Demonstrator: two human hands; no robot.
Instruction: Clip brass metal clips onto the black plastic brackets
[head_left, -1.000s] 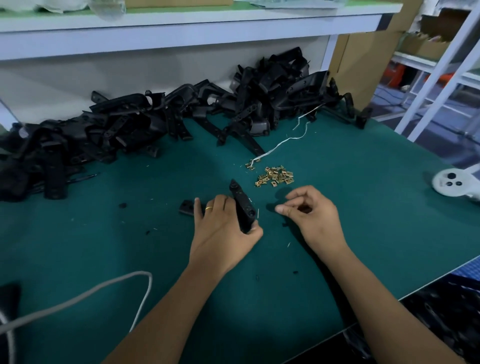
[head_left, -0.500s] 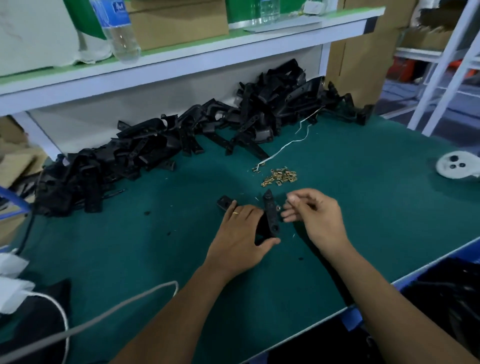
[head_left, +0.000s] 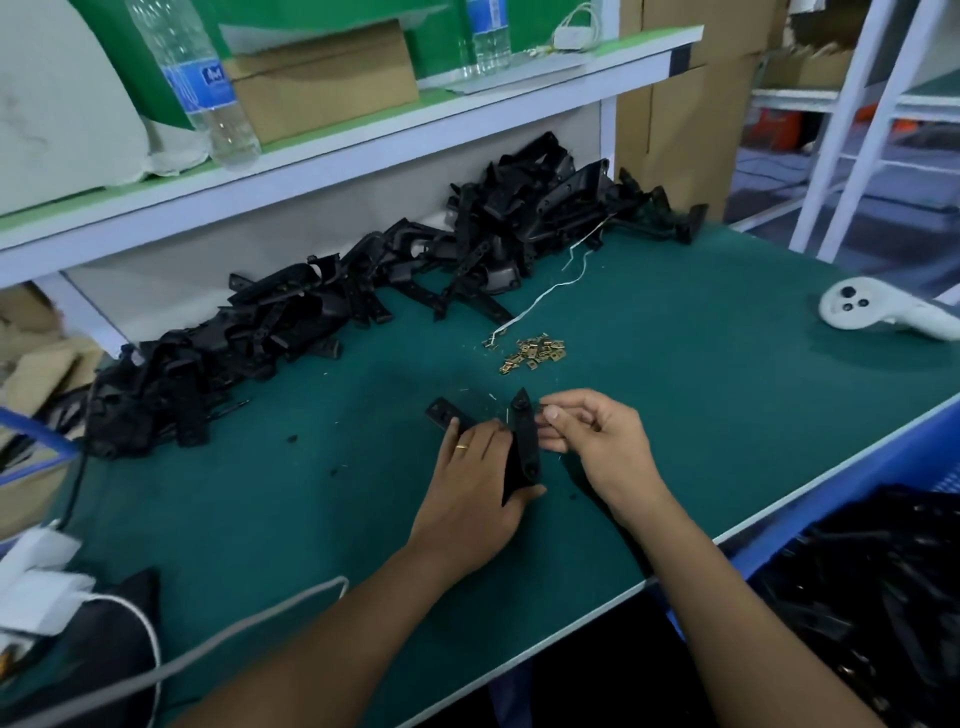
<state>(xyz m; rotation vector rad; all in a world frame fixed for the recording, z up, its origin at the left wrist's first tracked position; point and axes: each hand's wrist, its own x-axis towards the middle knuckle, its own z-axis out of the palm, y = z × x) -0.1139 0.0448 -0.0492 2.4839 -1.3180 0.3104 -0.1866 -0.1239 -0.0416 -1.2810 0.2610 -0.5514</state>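
My left hand grips a black plastic bracket and holds it upright on the green mat, one arm of the bracket sticking out to the left. My right hand pinches a small brass clip between thumb and forefinger, right beside the bracket's upper tip. A small pile of loose brass clips lies on the mat just beyond the hands. A long heap of black brackets runs along the back of the table.
A white controller lies at the right on the green table. A white string trails from the heap to the clips. A grey cable crosses the front left. A blue bin of black parts stands below the table's right edge.
My right hand has brought the clip up to the bracket's tip. The head has tilted up, so the shelf with a bottle and a box has come into view.
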